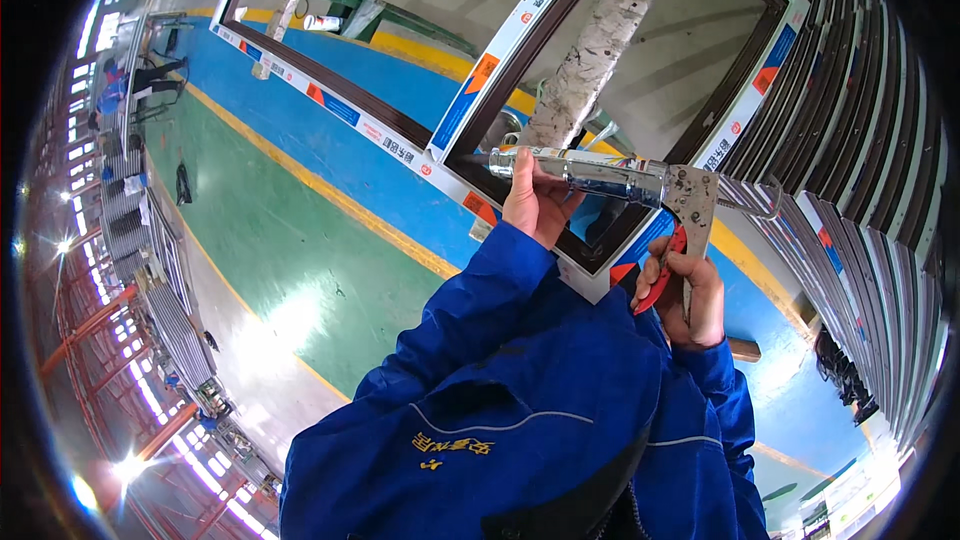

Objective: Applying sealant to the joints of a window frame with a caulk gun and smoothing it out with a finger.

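A caulking gun (615, 178) with a shiny foil-like barrel lies crosswise in front of me, its dark nozzle tip pointing left at an inner corner of the window frame (385, 140). Under the front part of the barrel, my left hand (537, 208) supports it, thumb up along the near side. My right hand (695, 292) is wrapped round the worn metal handle and its red trigger (660, 275). The frame is dark brown inside, with white protective film and orange and blue labels. Whether the nozzle touches the frame, I cannot tell.
A wrapped, pale support bar (605, 50) runs beneath the frame. Dark and white profiles (855, 90) are stacked close on the right. The floor (270, 225) is green and blue with yellow lines. Another person (112, 90) is far off at the left, near long racks of material.
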{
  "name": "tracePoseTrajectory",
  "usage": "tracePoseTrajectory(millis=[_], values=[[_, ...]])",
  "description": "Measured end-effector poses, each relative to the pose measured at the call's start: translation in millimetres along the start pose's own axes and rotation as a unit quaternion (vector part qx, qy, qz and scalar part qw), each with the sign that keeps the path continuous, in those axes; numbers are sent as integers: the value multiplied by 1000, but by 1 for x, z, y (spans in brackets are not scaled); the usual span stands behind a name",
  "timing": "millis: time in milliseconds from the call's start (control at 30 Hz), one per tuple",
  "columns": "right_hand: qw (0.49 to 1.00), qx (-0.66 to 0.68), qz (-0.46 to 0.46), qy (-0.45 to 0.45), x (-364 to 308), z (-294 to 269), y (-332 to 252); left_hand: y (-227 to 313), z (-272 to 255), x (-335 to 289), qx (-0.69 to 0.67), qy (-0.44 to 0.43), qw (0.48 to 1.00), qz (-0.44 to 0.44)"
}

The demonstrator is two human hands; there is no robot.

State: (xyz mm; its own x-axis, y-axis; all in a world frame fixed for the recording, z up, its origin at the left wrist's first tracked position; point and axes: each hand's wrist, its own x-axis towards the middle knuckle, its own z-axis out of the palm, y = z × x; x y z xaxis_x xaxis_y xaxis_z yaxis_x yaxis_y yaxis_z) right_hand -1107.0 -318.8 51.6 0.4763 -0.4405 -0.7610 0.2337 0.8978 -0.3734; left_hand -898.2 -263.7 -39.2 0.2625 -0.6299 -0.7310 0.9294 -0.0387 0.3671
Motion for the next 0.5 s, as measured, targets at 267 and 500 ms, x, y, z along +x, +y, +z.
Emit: tracePoseTrajectory(millis=[267, 500], values=[[999, -36, -30, -1, -7, 8, 2, 1, -3, 1, -15, -13, 1000, 3], [996, -70, -58, -15, -13, 18, 0, 3, 1, 3, -30, -28, 999, 17]])
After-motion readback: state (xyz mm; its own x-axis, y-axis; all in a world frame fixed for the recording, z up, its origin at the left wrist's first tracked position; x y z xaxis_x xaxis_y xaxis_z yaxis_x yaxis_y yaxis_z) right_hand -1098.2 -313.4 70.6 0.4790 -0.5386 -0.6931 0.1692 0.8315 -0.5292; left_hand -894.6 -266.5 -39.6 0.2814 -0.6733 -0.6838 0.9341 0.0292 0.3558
